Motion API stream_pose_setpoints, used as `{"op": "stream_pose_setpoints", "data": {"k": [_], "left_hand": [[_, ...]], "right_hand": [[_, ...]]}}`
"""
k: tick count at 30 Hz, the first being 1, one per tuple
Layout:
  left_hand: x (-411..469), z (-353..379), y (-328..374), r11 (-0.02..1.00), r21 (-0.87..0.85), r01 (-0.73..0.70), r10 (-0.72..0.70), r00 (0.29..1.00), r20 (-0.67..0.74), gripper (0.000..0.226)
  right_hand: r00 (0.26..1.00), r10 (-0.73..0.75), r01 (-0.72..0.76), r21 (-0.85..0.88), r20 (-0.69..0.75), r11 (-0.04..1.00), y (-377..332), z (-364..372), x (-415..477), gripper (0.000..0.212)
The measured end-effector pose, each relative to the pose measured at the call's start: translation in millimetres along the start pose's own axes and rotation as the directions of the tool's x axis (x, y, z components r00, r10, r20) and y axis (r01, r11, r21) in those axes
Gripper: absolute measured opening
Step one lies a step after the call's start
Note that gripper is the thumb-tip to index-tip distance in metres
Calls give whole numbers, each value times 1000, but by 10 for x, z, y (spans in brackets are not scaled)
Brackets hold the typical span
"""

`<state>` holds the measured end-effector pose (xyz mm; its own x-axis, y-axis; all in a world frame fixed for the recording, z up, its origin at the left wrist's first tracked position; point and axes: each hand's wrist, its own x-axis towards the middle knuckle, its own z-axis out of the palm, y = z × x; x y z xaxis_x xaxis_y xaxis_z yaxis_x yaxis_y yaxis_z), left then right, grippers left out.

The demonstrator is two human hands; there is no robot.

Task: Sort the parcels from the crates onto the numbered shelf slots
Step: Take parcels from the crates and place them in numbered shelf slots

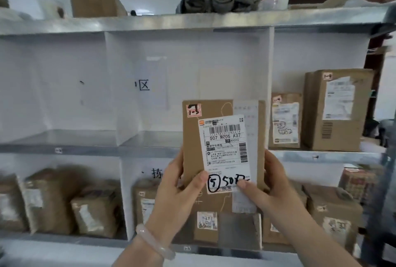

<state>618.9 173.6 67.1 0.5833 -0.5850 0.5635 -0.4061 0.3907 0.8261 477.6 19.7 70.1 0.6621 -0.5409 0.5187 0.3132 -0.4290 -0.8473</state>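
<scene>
Both hands grip one parcel [192, 142], held upright before the shelf [85, 151]. The left hand [180, 185] curls round its left edge, the right hand [269, 183] round its right, with both thumbs on the label [225, 151]. Its fine print is unreadable. The parcel's lower end merges with boxes behind the hands. Two boxes [336, 110] stand above and right of the right hand, and three blurred bags [49, 200] sit left of the left hand.

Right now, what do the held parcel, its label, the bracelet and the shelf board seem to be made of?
Parcel: matte brown cardboard, by its colour and stiff flat face.
Label: white paper, printed and written on.
Bracelet: pale, smooth, translucent; perhaps jade or glass, I cannot tell.
Shelf board: grey sheet metal with dull sheen, probably galvanised.
</scene>
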Motion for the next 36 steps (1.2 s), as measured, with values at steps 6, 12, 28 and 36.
{"op": "stream_pose_setpoints", "data": {"k": [6,12,28,36], "left_hand": [[267,-897,-10,988,143,53,-33,989,-144,55],[720,-1371,-134,951,303,57,5,980,-200,71],[1782,-1784,-767,912,407,55,49,969,-241,60],[2039,-2020,-961,886,442,140,-35,971,-238,63]], "right_hand": [[1000,-6,6,-30,19,1000,111,958,472,73],[998,-58,60,-47,31,997,167,1441,1038,76],[992,-84,97,-135,98,986,798,1832,2351,82],[998,-41,52,-221,53,974,933,2090,2533,82]]}}
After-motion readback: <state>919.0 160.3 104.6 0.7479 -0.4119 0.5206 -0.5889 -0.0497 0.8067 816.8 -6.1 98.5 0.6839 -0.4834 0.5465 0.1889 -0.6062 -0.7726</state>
